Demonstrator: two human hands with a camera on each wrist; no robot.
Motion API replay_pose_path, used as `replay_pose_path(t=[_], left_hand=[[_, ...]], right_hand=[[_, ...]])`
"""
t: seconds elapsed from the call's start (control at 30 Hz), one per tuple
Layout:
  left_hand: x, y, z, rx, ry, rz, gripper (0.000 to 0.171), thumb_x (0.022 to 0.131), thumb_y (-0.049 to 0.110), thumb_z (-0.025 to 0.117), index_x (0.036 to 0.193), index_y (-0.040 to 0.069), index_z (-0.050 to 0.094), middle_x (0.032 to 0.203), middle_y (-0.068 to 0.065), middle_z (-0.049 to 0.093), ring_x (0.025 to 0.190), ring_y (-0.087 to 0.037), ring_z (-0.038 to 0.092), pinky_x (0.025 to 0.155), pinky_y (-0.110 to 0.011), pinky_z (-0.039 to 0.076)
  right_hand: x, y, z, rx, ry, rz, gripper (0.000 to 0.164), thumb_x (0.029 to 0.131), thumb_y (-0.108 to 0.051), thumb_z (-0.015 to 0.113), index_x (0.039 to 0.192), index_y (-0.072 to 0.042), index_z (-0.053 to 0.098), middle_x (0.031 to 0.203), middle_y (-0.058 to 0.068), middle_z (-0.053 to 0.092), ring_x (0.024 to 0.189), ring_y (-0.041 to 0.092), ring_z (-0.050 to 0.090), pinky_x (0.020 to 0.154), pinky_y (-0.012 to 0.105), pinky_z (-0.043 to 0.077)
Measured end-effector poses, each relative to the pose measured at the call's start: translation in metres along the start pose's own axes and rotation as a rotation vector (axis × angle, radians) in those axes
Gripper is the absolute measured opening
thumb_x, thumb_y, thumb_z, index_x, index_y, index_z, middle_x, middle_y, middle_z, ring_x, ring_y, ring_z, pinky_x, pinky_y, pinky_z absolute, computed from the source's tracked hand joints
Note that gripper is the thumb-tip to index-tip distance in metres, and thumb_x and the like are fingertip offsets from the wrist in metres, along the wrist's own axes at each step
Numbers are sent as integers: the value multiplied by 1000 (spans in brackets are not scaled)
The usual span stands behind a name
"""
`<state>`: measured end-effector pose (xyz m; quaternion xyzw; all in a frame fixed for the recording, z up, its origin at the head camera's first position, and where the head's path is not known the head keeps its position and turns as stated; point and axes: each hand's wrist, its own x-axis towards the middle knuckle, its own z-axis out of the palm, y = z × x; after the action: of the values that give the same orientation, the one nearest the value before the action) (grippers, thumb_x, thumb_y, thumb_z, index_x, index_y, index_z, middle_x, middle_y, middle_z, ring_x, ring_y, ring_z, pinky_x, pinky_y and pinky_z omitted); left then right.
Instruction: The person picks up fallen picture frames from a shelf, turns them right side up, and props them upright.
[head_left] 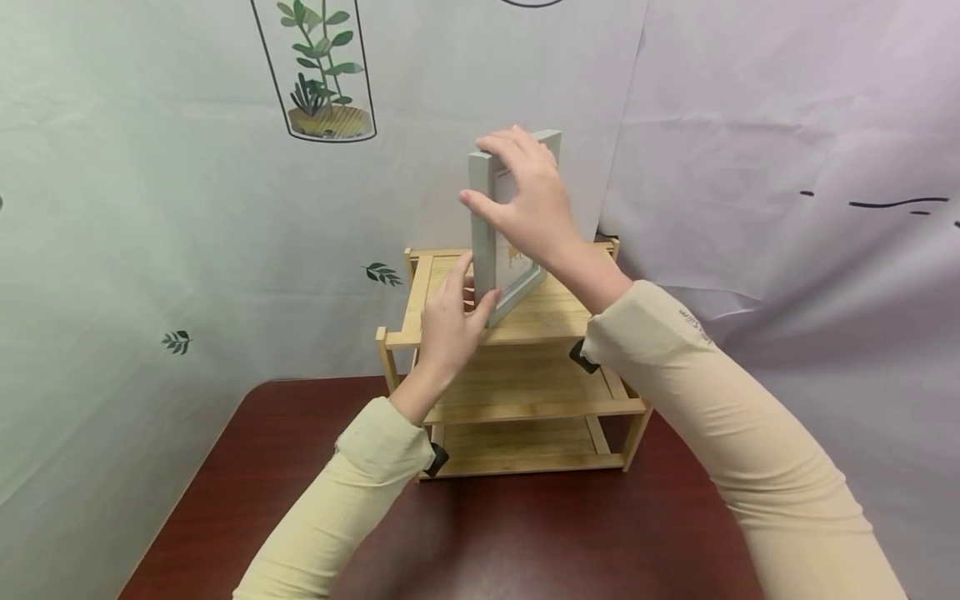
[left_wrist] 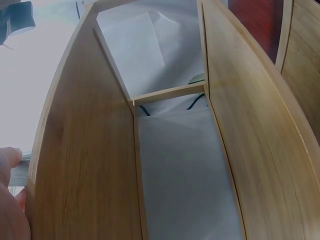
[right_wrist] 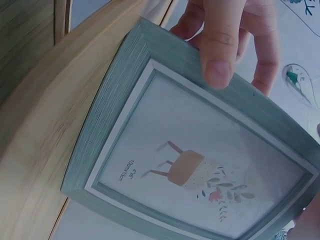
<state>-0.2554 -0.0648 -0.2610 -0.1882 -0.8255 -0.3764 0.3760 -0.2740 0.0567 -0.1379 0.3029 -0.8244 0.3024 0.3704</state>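
Evidently, a rectangular grey-green picture frame point(head_left: 482, 229) is held upright atop a three-tier light-wood rack point(head_left: 532, 410), pinched low by the left hand point(head_left: 448, 323) and gripped near its top by the right hand point(head_left: 534, 198).

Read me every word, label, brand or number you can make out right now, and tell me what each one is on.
"10cmx15cm": small print on the sheet inside the picture frame, right wrist view.
"4"x6"": beside it on the same sheet, also small.
Dark lettering on the cuff of the right sleeve, head view: too small to read.
No brand name is readable.
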Motion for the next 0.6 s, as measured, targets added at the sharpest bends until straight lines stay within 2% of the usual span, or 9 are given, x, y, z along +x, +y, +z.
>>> replay_pose_path(t=[0.2, 0.43, 0.6], left_hand=[[-1, -1, 0, 5, -7, 24, 50, 82, 22, 61, 127, 12, 42, 92, -12, 63, 75, -19, 63, 64, -26, 52], [-1, -1, -1, 2, -60, 59, 56, 81, 21, 63, 131, 12, 39, 97, -11, 63, 76, -18, 63, 63, -25, 52], [0, -1, -3, -3, -113, 80, 58, 81, 18, 63, 133, 12, 37, 100, -12, 62, 77, -19, 63, 64, -26, 52]], right_hand=[[0, 4, -1, -4, 15, -30, 46, 78, -28, 65, 118, -10, 54, 122, 3, 53, 127, 16, 34, 109, 28, 14], [1, 13, -6, 85, -13, -42, 46, 77, -24, 67, 118, -7, 54, 123, 5, 53, 129, 12, 32, 106, 17, 18], [1, 18, -9, 151, -31, -38, 46, 76, -21, 68, 118, -6, 54, 124, 6, 53, 130, 11, 31, 105, 16, 19]])
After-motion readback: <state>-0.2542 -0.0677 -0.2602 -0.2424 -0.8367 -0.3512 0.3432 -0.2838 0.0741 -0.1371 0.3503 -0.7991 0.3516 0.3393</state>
